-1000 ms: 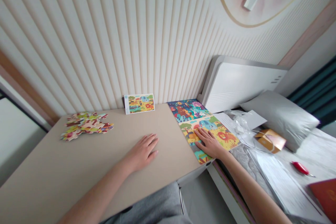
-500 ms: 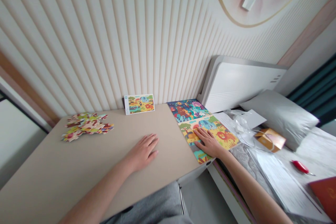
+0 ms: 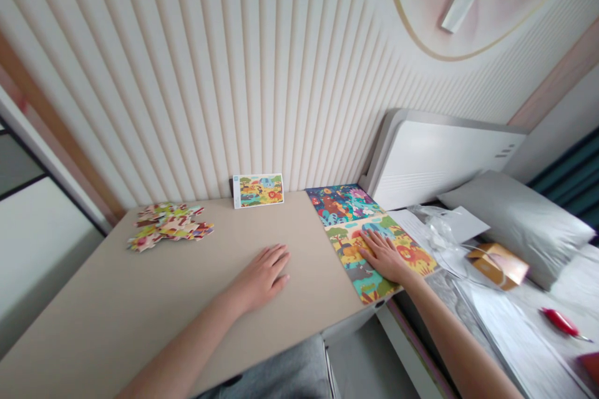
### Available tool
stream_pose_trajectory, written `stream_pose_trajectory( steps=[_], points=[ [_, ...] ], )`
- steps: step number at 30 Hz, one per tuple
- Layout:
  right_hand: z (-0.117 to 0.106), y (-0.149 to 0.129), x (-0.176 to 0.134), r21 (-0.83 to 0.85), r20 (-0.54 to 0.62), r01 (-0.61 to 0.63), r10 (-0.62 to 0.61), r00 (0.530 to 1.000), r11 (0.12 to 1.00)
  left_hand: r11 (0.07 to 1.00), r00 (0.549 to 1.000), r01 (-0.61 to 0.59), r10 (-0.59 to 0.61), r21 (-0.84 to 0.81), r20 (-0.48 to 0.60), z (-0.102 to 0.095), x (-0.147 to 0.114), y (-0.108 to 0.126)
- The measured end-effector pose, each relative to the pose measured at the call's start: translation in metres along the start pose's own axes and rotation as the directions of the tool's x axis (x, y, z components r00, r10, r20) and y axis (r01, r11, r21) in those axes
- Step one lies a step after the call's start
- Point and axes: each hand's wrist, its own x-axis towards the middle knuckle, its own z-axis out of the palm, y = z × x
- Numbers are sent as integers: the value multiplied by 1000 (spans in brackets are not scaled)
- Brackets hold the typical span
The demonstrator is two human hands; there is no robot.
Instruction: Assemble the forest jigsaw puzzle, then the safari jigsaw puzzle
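Observation:
My left hand (image 3: 266,275) lies flat on the beige table (image 3: 187,293), fingers stretched out, holding nothing. With its fingers apart, my right hand (image 3: 384,257) rests on a yellow jigsaw puzzle (image 3: 349,250) that shows a lion, an elephant and other animals. Behind that puzzle lies a dark blue one (image 3: 344,202) with animals and flowers, edge to edge with it. A small picture card (image 3: 259,191) leans upright against the wall and bears the same scene as the yellow puzzle. At the table's far left is a heap of loose puzzle pieces (image 3: 169,225).
A ribbed cream wall (image 3: 210,75) closes off the table's back. To the right stands a bed with a white headboard (image 3: 435,149), a grey pillow (image 3: 519,218), papers (image 3: 505,330), clear plastic wrapping (image 3: 440,227), an orange box (image 3: 498,265) and a red tool (image 3: 559,321).
The view has shifted slightly, so everything sits a little further right and lower. My right hand has moved slightly on the yellow puzzle; my left hand stays at its place on the table.

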Motion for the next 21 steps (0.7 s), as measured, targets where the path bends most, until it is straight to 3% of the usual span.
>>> stream_pose_trajectory(
  steps=[4,11,15,21],
  points=[
    [-1,-5,-1,6,-48,4,-3,999,1000,1000,1000,-1,1,10,-6,-2,0,1],
    [3,-21,5,60,-252,83,-66,965,995,1000,1000,-5,5,4,-12,-1,-1,-1],
    [9,-22,8,62,-308,14,6,951,998,1000,1000,-2,2,2,-13,-1,0,-1],
    [7,-25,9,9,-238,-85,84,968,996,1000,1000,9,-9,-12,-7,-3,0,2]
  ],
)
